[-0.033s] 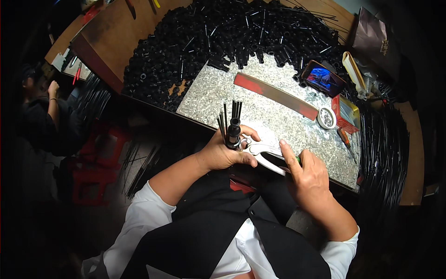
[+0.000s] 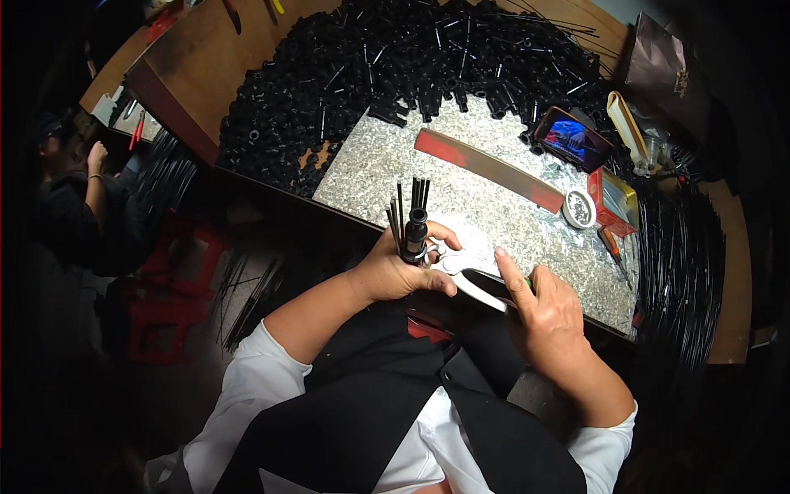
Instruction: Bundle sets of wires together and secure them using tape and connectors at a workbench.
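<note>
My left hand (image 2: 395, 267) is closed around a black cylindrical fitting (image 2: 417, 235) with a round opening on top. Several thin black rods (image 2: 397, 218) stick up from the same grip. In my right hand (image 2: 547, 309) are silver locking pliers (image 2: 473, 276), the fingers curled round the handles and the index finger stretched along them. A bit of green shows beside that finger. The pliers' jaws reach the fitting next to my left fingers; exactly where they bite is hidden.
A large heap of black fittings (image 2: 395, 58) covers the back of the speckled board (image 2: 362, 173). On it lie a red-edged bar (image 2: 485, 169), a phone (image 2: 572, 138), a white bowl (image 2: 578, 209) and a screwdriver (image 2: 613, 247). Long black rods (image 2: 679, 272) hang at right. Another person (image 2: 90, 189) sits at left.
</note>
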`<state>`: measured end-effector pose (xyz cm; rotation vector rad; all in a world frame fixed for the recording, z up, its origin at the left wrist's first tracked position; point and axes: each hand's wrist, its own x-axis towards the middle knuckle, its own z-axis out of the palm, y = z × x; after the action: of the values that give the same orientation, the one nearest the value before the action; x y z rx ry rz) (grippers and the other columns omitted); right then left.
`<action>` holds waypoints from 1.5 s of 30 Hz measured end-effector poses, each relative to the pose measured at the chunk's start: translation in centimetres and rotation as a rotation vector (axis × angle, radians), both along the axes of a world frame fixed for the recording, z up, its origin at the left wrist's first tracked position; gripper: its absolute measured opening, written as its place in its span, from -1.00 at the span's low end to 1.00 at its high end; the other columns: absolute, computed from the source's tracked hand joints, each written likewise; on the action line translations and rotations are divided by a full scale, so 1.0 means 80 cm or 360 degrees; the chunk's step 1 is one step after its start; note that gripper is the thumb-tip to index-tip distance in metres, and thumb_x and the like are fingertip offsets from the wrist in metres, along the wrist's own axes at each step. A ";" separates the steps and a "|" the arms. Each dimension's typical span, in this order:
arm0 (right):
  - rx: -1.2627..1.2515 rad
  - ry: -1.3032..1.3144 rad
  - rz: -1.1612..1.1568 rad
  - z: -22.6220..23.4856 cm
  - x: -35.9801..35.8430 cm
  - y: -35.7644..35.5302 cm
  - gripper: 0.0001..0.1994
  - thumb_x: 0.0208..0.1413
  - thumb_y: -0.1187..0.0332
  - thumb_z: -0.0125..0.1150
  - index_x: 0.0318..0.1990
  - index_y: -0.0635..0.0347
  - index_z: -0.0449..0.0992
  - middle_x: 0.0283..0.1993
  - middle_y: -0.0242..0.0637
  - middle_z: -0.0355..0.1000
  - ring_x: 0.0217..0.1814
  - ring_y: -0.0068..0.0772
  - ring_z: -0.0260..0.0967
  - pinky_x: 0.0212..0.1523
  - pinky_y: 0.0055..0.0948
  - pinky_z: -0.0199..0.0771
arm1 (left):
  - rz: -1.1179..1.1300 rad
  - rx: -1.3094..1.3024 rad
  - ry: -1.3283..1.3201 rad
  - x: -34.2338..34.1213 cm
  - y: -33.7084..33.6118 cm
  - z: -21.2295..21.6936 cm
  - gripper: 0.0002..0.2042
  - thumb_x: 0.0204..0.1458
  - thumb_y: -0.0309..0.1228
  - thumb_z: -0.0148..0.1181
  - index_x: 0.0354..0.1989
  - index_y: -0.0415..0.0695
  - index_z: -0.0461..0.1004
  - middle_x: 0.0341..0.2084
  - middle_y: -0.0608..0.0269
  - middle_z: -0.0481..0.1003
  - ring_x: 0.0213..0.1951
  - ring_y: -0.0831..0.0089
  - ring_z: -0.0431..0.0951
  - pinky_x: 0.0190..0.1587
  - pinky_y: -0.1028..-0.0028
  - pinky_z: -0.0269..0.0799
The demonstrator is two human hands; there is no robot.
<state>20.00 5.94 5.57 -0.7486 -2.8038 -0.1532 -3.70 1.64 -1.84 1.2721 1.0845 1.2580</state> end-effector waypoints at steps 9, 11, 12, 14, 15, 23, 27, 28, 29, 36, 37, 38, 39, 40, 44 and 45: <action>-0.0088 0.0094 -0.0006 -0.009 -0.006 -0.001 -0.27 -0.28 0.55 0.22 0.23 0.09 0.29 -0.49 -0.20 0.14 -0.51 -0.20 0.23 -0.51 -0.25 0.23 | -0.0016 -0.0004 0.0085 -0.011 0.001 0.003 -0.30 -0.51 0.11 0.50 -0.20 -0.12 0.51 -0.33 0.50 0.43 -0.42 0.72 0.25 -0.35 0.67 0.18; -0.0115 0.0136 0.0024 -0.010 -0.009 0.000 -0.27 -0.27 0.56 0.21 0.23 0.07 0.29 -0.49 -0.21 0.13 -0.49 -0.22 0.21 -0.50 -0.28 0.21 | -0.0017 0.0023 -0.0034 -0.012 0.000 0.000 -0.39 -0.46 -0.02 0.53 -0.21 -0.11 0.51 -0.41 0.52 0.39 -0.43 0.73 0.26 -0.35 0.67 0.21; -0.0116 0.0138 0.0017 -0.009 -0.010 0.000 -0.27 -0.27 0.56 0.21 0.23 0.07 0.29 -0.49 -0.21 0.13 -0.49 -0.22 0.21 -0.50 -0.28 0.21 | -0.0009 0.0052 -0.0155 -0.013 0.000 -0.002 -0.47 -0.40 -0.14 0.55 -0.22 -0.09 0.51 -0.48 0.54 0.36 -0.43 0.74 0.27 -0.35 0.68 0.25; -0.0086 0.0257 0.0054 -0.006 -0.011 0.002 -0.27 -0.27 0.56 0.21 0.23 0.06 0.29 -0.49 -0.23 0.11 -0.48 -0.24 0.19 -0.48 -0.30 0.20 | -0.0071 0.0066 -0.0103 -0.019 -0.003 -0.002 -0.42 -0.38 -0.12 0.54 -0.17 -0.14 0.47 -0.51 0.53 0.35 -0.47 0.77 0.25 -0.40 0.71 0.20; -0.0088 0.0260 0.0056 -0.006 -0.009 0.003 -0.27 -0.27 0.56 0.21 0.23 0.06 0.29 -0.49 -0.23 0.11 -0.48 -0.24 0.19 -0.48 -0.30 0.20 | -0.0100 -0.0053 -0.0196 -0.020 -0.004 -0.004 -0.33 -0.43 -0.02 0.52 -0.15 -0.20 0.45 -0.47 0.48 0.40 -0.45 0.76 0.29 -0.38 0.71 0.21; -0.0129 0.0046 0.0097 -0.002 0.010 -0.006 -0.32 -0.20 0.58 0.17 0.23 0.06 0.31 -0.50 -0.27 0.11 -0.55 -0.31 0.18 -0.57 -0.37 0.21 | -0.0237 -0.0116 -0.0236 -0.011 -0.006 -0.008 -0.42 -0.36 -0.13 0.53 -0.20 -0.24 0.45 -0.50 0.44 0.43 -0.47 0.78 0.31 -0.41 0.71 0.20; 0.0009 -0.0009 0.0082 0.006 0.010 -0.017 -0.32 -0.20 0.57 0.18 0.23 0.07 0.30 -0.50 -0.26 0.11 -0.55 -0.32 0.20 -0.56 -0.36 0.25 | -0.0176 -0.0143 0.0035 -0.006 -0.011 0.001 -0.67 -0.20 -0.31 0.41 -0.30 -0.20 0.48 -0.49 0.40 0.46 -0.46 0.74 0.35 -0.40 0.69 0.24; 0.0001 -0.0018 0.0078 0.002 0.008 -0.016 -0.32 -0.19 0.56 0.18 0.24 0.07 0.30 -0.50 -0.26 0.11 -0.54 -0.32 0.21 -0.55 -0.35 0.26 | -0.0171 -0.0163 0.0060 -0.007 -0.010 -0.002 -0.68 -0.19 -0.31 0.40 -0.31 -0.20 0.49 -0.49 0.39 0.46 -0.45 0.72 0.37 -0.40 0.68 0.25; -0.0004 -0.0026 0.0074 -0.001 0.006 -0.015 -0.32 -0.19 0.56 0.18 0.24 0.06 0.30 -0.50 -0.26 0.11 -0.54 -0.31 0.22 -0.55 -0.34 0.28 | -0.0162 -0.0144 0.0136 -0.010 -0.009 0.002 -0.70 -0.19 -0.31 0.39 -0.32 -0.21 0.49 -0.51 0.38 0.45 -0.46 0.71 0.38 -0.41 0.67 0.27; -0.1097 0.0088 0.0014 0.002 0.006 0.016 -0.34 -0.10 0.37 0.35 0.24 0.11 0.27 -0.44 -0.11 0.31 -0.43 -0.15 0.36 -0.40 -0.28 0.37 | 0.0047 0.0010 -0.0124 0.007 -0.010 0.003 -0.68 -0.06 -0.47 0.32 -0.13 -0.21 0.41 -0.53 0.45 0.41 -0.51 0.76 0.33 -0.44 0.75 0.21; -0.1161 0.0155 0.0062 -0.006 0.008 0.025 -0.32 -0.11 0.31 0.37 0.23 0.11 0.27 -0.40 -0.07 0.36 -0.39 -0.11 0.38 -0.35 -0.27 0.38 | 0.0166 0.0112 -0.0071 0.009 -0.010 -0.005 -0.67 -0.05 -0.47 0.32 -0.11 -0.21 0.40 -0.52 0.44 0.42 -0.53 0.76 0.32 -0.46 0.74 0.22; -0.1224 0.0221 0.0104 -0.014 0.012 0.035 -0.31 -0.12 0.26 0.40 0.23 0.12 0.27 -0.36 -0.03 0.41 -0.35 -0.06 0.40 -0.29 -0.26 0.39 | 0.0279 0.0213 -0.0026 0.008 -0.008 -0.014 -0.65 -0.05 -0.47 0.31 -0.08 -0.22 0.38 -0.52 0.42 0.43 -0.54 0.76 0.31 -0.48 0.74 0.22; -0.1185 0.0233 0.0025 -0.017 0.015 0.043 -0.33 -0.11 0.23 0.39 0.21 0.11 0.30 -0.30 0.01 0.43 -0.29 0.01 0.41 -0.24 -0.23 0.38 | 0.0344 0.0143 -0.0082 0.006 -0.008 -0.016 -0.69 0.00 -0.48 0.26 -0.09 -0.22 0.37 -0.49 0.34 0.46 -0.56 0.73 0.33 -0.53 0.71 0.24; -0.1022 0.0155 -0.0100 -0.017 0.013 0.049 -0.35 -0.09 0.15 0.37 0.20 0.09 0.31 -0.30 0.01 0.42 -0.26 0.04 0.40 -0.25 -0.19 0.38 | 0.0467 0.0160 -0.0136 -0.001 -0.011 -0.022 -0.82 0.05 -0.47 0.20 -0.20 -0.22 0.39 -0.50 0.25 0.47 -0.62 0.67 0.34 -0.59 0.67 0.24; -0.0561 0.0051 -0.0389 -0.045 0.035 0.074 -0.34 -0.07 0.04 0.28 0.17 0.14 0.28 -0.29 -0.02 0.37 -0.24 0.02 0.40 -0.27 -0.14 0.39 | 0.0441 0.0288 -0.0472 -0.008 -0.001 0.010 -0.73 0.13 -0.44 0.12 -0.60 -0.10 0.24 -0.66 0.20 0.38 -0.75 0.61 0.22 -0.68 0.60 0.18; -0.0443 0.0093 -0.0415 -0.053 0.038 0.079 -0.36 -0.07 0.06 0.29 0.14 0.16 0.29 -0.27 -0.02 0.36 -0.21 0.01 0.39 -0.27 -0.14 0.40 | 0.0496 0.0190 -0.0458 -0.013 -0.005 0.023 -0.68 0.13 -0.44 0.10 -0.64 -0.06 0.16 -0.71 0.22 0.33 -0.76 0.60 0.19 -0.70 0.59 0.16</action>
<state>23.08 12.23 1.36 -1.1607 -2.6915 0.2169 -4.75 1.22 0.02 0.9917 1.0346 1.7049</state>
